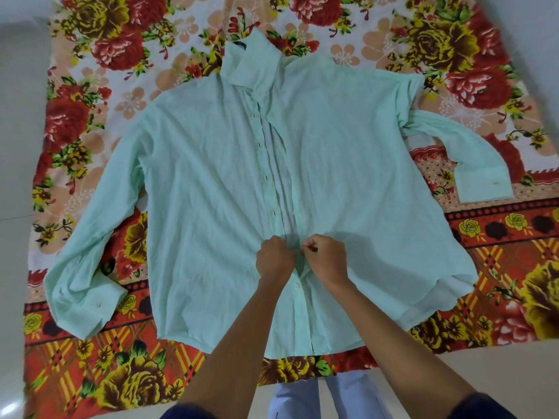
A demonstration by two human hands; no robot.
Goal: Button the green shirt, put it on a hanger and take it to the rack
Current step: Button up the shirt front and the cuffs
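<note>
The pale green shirt (211, 182) lies flat, front up, on a flowered blanket, collar at the far end and both sleeves spread out. Its front placket is open from the collar down to my hands, with a row of buttonholes along the left edge. My left hand (273, 257) pinches the left placket edge low on the shirt. Right beside it, my right hand (326, 258) pinches the right edge, fingers curled. One white button (296, 286) just below my hands is fastened. No hanger or rack is in view.
The red, orange and yellow flowered blanket (127, 352) covers a pale tiled floor (18, 146) that shows at the left and near edges. My legs in light trousers (302, 397) stand at the blanket's near edge.
</note>
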